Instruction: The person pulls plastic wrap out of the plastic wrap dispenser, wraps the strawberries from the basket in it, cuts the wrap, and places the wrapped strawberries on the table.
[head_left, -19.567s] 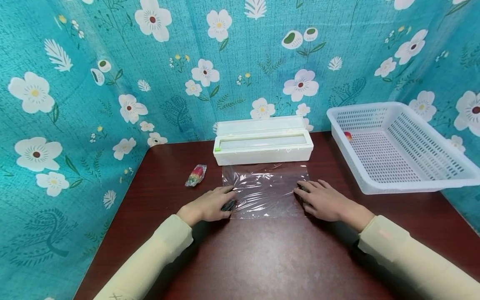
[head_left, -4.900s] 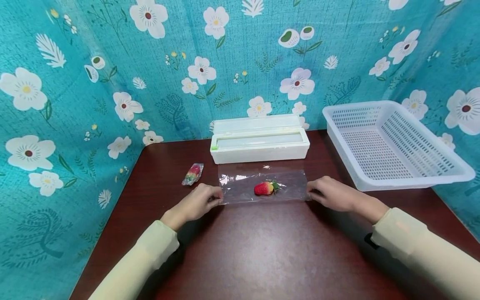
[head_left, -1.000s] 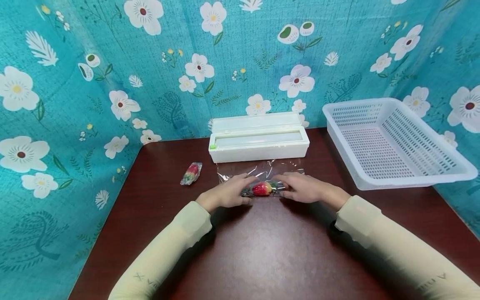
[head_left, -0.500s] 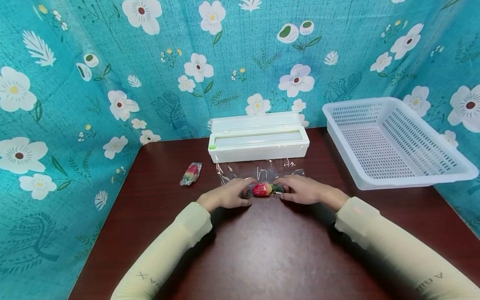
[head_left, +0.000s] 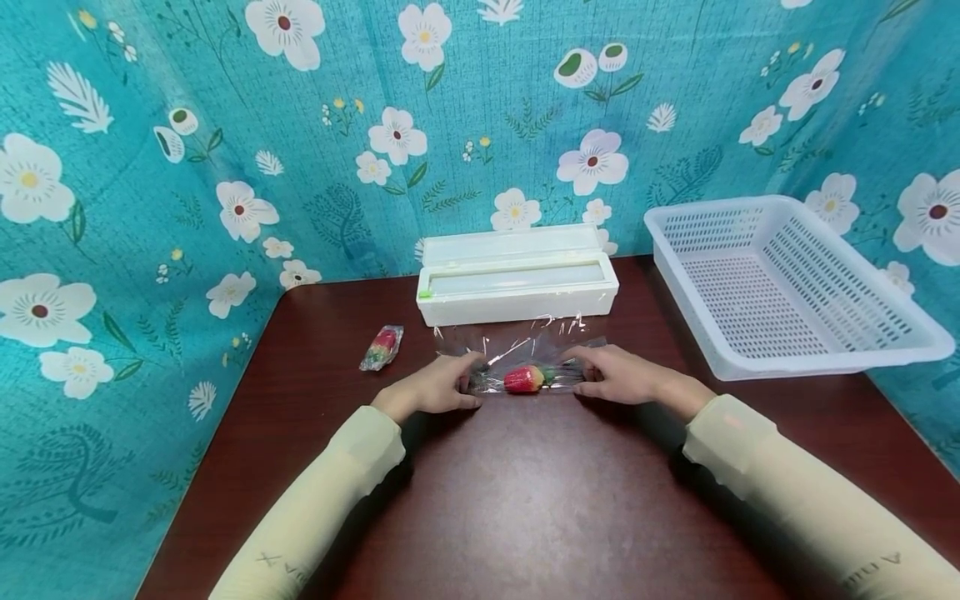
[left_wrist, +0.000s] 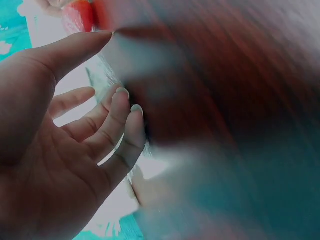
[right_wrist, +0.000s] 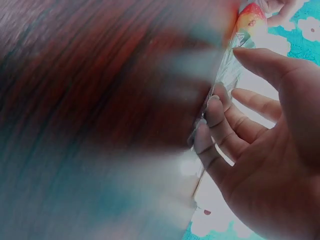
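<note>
A red strawberry [head_left: 523,379] with a yellow top and green leaves lies sideways at the front of a sheet of clear plastic film [head_left: 517,352]. The film's front part covers it; the rest stretches back, crinkled and shiny. Left of the fruit, my left hand [head_left: 435,385] touches the film with loosely bent fingers. My right hand [head_left: 626,375] does the same on the leafy side. Both wrist views show thumb and fingers apart, the fingertips [left_wrist: 134,112] of the left hand and the fingertips [right_wrist: 214,102] of the right down at the film on the tabletop.
A wrapped strawberry [head_left: 382,347] lies to the left on the dark red table [head_left: 517,500]. Behind the film stands a white cling film box [head_left: 517,308], lid raised. A white plastic basket [head_left: 825,367] sits at the back right, against a blue flowered curtain [head_left: 337,150].
Earlier the film lay flat without the strawberry. The strawberry came onto it, and the film's front edge was folded over. Over the last half second, both hands have slid outward from the fruit.
</note>
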